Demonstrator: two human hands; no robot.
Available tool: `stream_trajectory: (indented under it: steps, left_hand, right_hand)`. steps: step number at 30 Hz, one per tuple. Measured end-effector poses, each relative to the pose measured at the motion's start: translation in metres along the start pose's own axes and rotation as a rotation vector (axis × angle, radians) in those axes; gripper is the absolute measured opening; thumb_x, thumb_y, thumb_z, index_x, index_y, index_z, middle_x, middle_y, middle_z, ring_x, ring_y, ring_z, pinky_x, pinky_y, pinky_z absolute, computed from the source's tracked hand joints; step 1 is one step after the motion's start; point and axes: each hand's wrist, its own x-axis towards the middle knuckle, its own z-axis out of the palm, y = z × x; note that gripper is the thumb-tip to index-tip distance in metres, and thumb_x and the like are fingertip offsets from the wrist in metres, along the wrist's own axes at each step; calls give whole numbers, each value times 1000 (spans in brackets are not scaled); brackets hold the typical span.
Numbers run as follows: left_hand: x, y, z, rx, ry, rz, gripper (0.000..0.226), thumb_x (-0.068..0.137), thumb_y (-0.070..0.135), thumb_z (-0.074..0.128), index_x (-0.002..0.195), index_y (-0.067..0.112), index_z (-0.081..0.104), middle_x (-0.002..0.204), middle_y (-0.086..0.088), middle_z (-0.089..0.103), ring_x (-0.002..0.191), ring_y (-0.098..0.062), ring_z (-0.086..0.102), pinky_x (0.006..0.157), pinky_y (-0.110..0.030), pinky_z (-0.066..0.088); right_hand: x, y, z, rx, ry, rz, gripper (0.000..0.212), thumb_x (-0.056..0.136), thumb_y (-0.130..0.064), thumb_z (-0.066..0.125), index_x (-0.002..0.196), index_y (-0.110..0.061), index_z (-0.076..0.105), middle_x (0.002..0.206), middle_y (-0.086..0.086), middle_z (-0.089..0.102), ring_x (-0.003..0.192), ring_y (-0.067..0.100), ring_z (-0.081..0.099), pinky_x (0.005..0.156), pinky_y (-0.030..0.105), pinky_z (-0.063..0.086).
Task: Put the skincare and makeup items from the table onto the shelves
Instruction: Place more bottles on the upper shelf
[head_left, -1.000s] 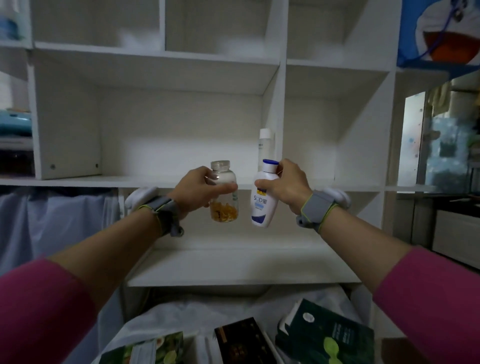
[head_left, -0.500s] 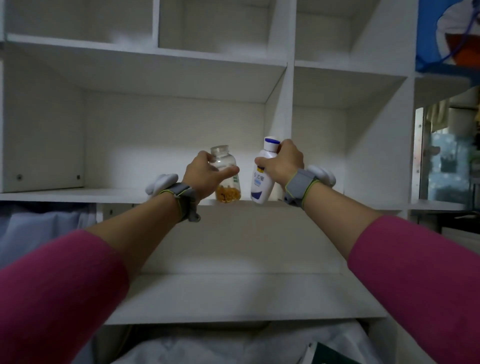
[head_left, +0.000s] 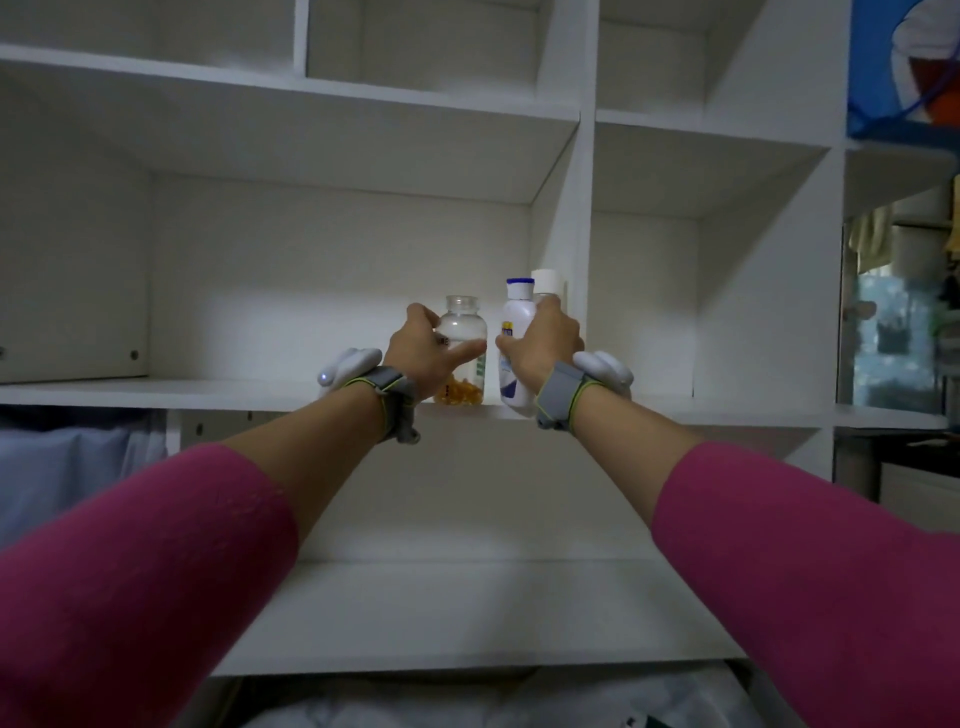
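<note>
Left hand (head_left: 423, 353) is gripping the clear capsule jar (head_left: 462, 332) and right hand (head_left: 543, 345) is gripping the blue-capped lotion bottle (head_left: 517, 312). Both look mid-placement, just left of the shelf divider (head_left: 571, 208). A white-capped bottle (head_left: 545, 278) is sitting against that divider. Neither is released yet, and the table stock isn't showing.
</note>
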Motion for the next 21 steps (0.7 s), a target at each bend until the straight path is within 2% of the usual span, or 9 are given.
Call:
stream_trajectory:
  steps: [3, 6, 12, 21]
  left_hand:
    - [-3, -6, 3, 15, -6, -11, 63, 82, 38, 73, 127, 11, 38, 118, -8, 60, 100, -25, 62, 83, -37, 53]
    - [-8, -13, 7, 34, -18, -24, 62, 84, 32, 72, 131, 11, 36, 123, -10, 61, 104, -26, 63, 88, -40, 54]
    - [-12, -19, 15, 58, -1, -31, 62, 86, 31, 70, 133, 10, 35, 121, -11, 62, 103, -27, 62, 84, -36, 51]
    - [-5, -20, 31, 181, 31, -112, 54, 84, 36, 70, 117, 6, 39, 114, -17, 63, 99, -34, 61, 83, -42, 51]
  right_hand:
    - [-9, 11, 12, -68, 0, -28, 43, 86, -23, 69, 119, -7, 47, 119, 12, 57, 105, 33, 59, 83, 37, 46]
    - [-20, 20, 23, -173, 16, -51, 42, 88, -21, 66, 121, -6, 45, 122, 13, 49, 106, 32, 55, 78, 34, 41]
    - [-30, 29, 35, -147, 67, 6, 48, 86, -21, 69, 118, -7, 36, 121, 15, 47, 104, 33, 53, 72, 36, 39]
    - [-25, 28, 39, -137, 57, 69, 52, 84, -21, 72, 118, -5, 36, 118, 16, 50, 104, 35, 57, 70, 35, 37]
